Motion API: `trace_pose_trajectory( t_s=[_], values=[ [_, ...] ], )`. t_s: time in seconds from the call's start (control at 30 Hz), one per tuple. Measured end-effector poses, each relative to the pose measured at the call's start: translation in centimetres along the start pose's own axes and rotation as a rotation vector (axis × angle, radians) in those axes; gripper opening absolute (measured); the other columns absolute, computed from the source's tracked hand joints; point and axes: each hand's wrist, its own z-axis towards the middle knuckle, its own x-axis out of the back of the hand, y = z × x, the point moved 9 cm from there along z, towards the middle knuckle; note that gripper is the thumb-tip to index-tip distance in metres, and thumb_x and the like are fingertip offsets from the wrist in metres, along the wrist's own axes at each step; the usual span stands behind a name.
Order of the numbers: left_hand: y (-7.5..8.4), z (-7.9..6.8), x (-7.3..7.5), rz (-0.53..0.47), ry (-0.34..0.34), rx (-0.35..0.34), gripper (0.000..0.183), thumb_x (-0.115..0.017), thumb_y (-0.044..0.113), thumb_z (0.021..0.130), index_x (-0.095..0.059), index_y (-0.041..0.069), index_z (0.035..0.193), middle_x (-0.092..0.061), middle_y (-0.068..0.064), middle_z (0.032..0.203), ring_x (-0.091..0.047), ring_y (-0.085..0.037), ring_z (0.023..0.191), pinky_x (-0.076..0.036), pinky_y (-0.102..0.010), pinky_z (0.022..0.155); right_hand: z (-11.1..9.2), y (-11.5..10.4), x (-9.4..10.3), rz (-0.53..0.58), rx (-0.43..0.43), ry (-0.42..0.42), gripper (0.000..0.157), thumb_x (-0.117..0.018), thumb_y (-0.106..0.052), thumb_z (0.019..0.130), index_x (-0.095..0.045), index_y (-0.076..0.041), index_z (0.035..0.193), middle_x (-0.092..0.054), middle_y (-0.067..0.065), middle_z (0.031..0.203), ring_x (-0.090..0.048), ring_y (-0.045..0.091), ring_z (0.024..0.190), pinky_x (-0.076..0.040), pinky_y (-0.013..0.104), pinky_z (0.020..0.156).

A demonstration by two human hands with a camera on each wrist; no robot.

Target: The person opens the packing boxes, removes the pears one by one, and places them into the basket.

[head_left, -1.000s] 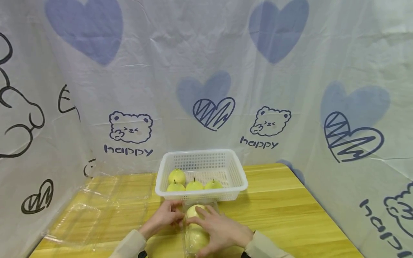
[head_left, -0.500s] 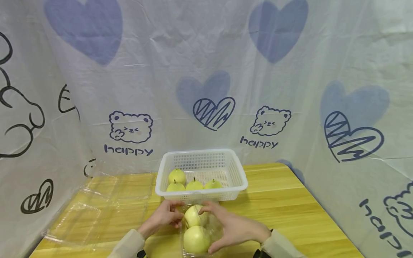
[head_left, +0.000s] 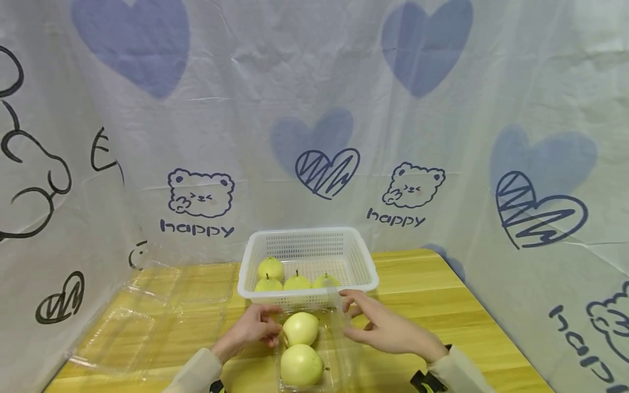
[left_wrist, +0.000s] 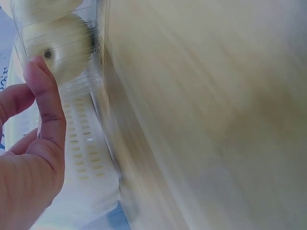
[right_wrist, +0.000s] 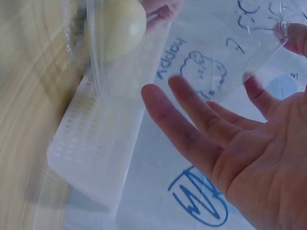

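In the head view, a clear plastic clamshell box [head_left: 290, 388] holds two round yellow pears [head_left: 301, 364], one behind the other. My left hand [head_left: 253, 330] stays at the box's left side with bent fingers, gripping its edge; the left wrist view shows a fingertip [left_wrist: 41, 74] against the clear wall. The box's lid [right_wrist: 192, 28] stands raised on the right. My right hand [right_wrist: 259, 148] holds the lid's free edge lightly with thumb and forefinger, while the other fingers stretch out loosely.
A white perforated basket [head_left: 307, 297] with several pears [head_left: 296, 282] stands just behind the box. More clear plastic packaging [head_left: 115, 333] lies on the left of the wooden table [head_left: 422, 305]. A printed curtain [head_left: 260, 136] hangs around the table.
My right hand has moved right from above the pears, swinging the lid up and over to the right. The pears are now uncovered. My left hand has stayed by the box.
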Motion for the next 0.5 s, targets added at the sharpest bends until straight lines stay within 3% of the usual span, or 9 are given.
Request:
trace_pose_trajectory(
  t_s=[0.17, 0.27, 0.4, 0.5],
  values=[
    [0.1, 0.0, 0.1, -0.004, 0.002, -0.005, 0.054, -0.061, -0.003, 0.089, -0.041, -0.016, 0.138, -0.066, -0.011, 0.071, -0.063, -0.013, 0.056, -0.055, -0.029, 0.056, -0.3, 1.0, 1.1, -0.003, -0.022, 0.000, 0.057, -0.061, -0.034, 0.095, -0.037, -0.028, 0.147, -0.046, 0.010, 0.144, -0.060, 0.026, 0.114, -0.055, 0.025, 0.078],
    [0.1, 0.0, 0.1, -0.003, 0.008, -0.005, 0.054, -0.061, -0.004, 0.089, -0.042, -0.015, 0.138, -0.066, -0.009, 0.071, -0.063, -0.012, 0.056, -0.055, -0.028, 0.056, -0.4, 1.6, 1.7, -0.035, -0.032, 0.010, 0.054, -0.058, -0.037, 0.097, -0.042, -0.021, 0.146, -0.052, 0.010, 0.139, -0.062, 0.023, 0.110, -0.054, 0.026, 0.078],
    [0.1, -0.1, 0.1, -0.004, 0.017, -0.006, 0.054, -0.061, -0.004, 0.089, -0.042, -0.016, 0.138, -0.067, -0.008, 0.070, -0.062, -0.010, 0.055, -0.055, -0.026, 0.056, -0.6, 2.7, 2.7, -0.042, -0.061, 0.028, 0.036, -0.056, -0.031, 0.100, -0.056, -0.013, 0.130, -0.064, 0.006, 0.115, -0.065, 0.014, 0.087, -0.056, 0.028, 0.068],
    [0.2, 0.0, 0.1, -0.002, 0.025, -0.013, 0.054, -0.060, -0.004, 0.088, -0.041, -0.017, 0.137, -0.067, -0.008, 0.071, -0.062, -0.010, 0.055, -0.054, -0.026, 0.056, -0.9, 3.9, 3.1, -0.007, -0.095, 0.007, 0.023, -0.054, -0.022, 0.100, -0.060, -0.011, 0.119, -0.066, 0.004, 0.096, -0.063, 0.015, 0.069, -0.056, 0.032, 0.056]
  ],
)
